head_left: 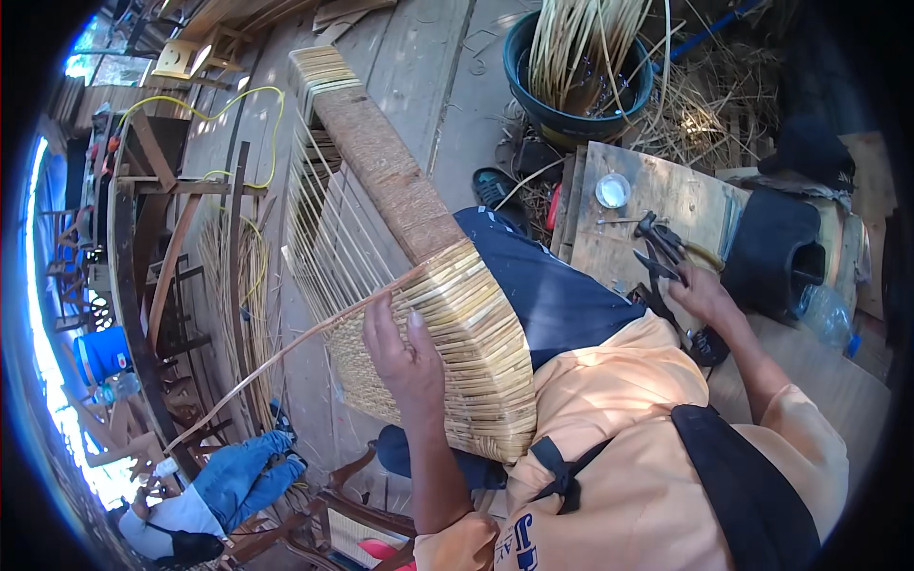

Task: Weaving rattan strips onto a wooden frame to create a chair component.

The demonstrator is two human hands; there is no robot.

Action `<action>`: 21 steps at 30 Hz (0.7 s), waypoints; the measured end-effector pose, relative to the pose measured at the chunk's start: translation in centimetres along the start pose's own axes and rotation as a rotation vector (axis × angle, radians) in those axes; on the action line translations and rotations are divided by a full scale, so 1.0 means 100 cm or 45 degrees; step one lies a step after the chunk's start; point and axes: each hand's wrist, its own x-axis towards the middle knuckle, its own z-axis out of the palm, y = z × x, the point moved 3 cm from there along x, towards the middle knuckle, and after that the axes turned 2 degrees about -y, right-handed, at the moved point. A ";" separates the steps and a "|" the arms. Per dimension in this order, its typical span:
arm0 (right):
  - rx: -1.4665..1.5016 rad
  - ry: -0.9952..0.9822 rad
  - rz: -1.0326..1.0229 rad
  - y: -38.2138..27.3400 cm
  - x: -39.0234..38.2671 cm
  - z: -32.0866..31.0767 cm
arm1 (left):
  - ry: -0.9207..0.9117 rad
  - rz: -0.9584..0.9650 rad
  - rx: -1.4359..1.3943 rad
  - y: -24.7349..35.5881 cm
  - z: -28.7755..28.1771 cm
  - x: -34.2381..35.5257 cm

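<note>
A wooden frame [386, 176] lies tilted across my lap, its near part wrapped in woven pale strips [476, 343] and its far part strung with spaced strands. My left hand [405, 354] rests on the weave, thumb apart from the fingers, its fingertips at a long brownish strip [286, 350]. That strip runs from the frame's edge out to the lower left. At the right, my right hand [703, 290] is closed around a knife [655, 264], the dark blade pointing left above a wooden bench. The handle is mostly hidden in the fingers.
On the bench [700, 195] lie a hammer [647, 226], pliers [703, 255] and a white round container [612, 191]. Behind stands a dark green tub [519, 81] of strips. A plastic bottle [828, 319] lies far right. Another person [205, 504] works at lower left.
</note>
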 end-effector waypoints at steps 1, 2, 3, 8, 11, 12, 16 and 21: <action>0.047 -0.069 -0.198 -0.015 -0.007 -0.008 | -0.006 -0.037 -0.018 -0.003 0.002 0.002; 0.095 -0.143 -0.394 -0.031 -0.017 -0.015 | -0.067 -0.042 -0.014 -0.004 0.004 0.003; 0.132 -0.224 -0.373 -0.051 -0.026 -0.024 | -0.064 -0.040 -0.007 -0.005 0.007 0.004; 0.561 -0.499 -1.044 -0.109 -0.031 -0.015 | -0.177 0.061 -0.022 -0.009 0.007 0.005; 1.068 -1.056 -0.472 -0.115 -0.026 0.009 | -0.013 -0.149 -0.401 -0.020 0.010 0.006; 1.020 -1.124 -0.524 -0.115 -0.016 0.008 | 0.084 -0.223 -0.614 -0.009 0.007 0.010; 1.305 -1.415 -0.353 -0.159 -0.008 0.016 | 0.265 -0.318 -0.933 -0.005 -0.012 0.022; 1.225 -1.521 -0.523 -0.215 -0.006 0.044 | 0.234 -0.189 -0.868 0.008 -0.020 0.028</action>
